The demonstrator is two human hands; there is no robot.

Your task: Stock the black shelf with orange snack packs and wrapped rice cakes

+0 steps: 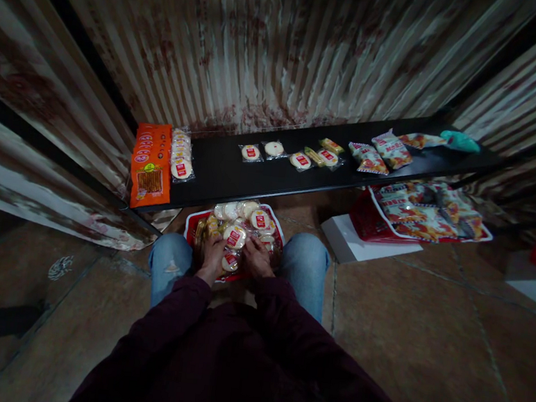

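Note:
Between my knees is a red basket with a white rim [190, 223], filled with clear-wrapped round rice crackers and gold-wrapped snacks [214, 223]. Over it, my left hand [214, 254] is closed at the left edge of a wrapped rice cracker [234, 237] with a red label. At that packet's right edge, my right hand [256, 257] has its fingers curled in. The fingertips are dim and partly hidden by the wrapping. Another labelled rice cracker [230, 261] lies just below, between the hands.
A low black shelf [222, 176] runs across in front, bearing an orange snack bag [152, 165], a row of rice crackers [182, 156], loose crackers [300, 160] and snack bags [392, 149]. To the right, a second red basket [381, 223] of bags rests on a white box [364, 244].

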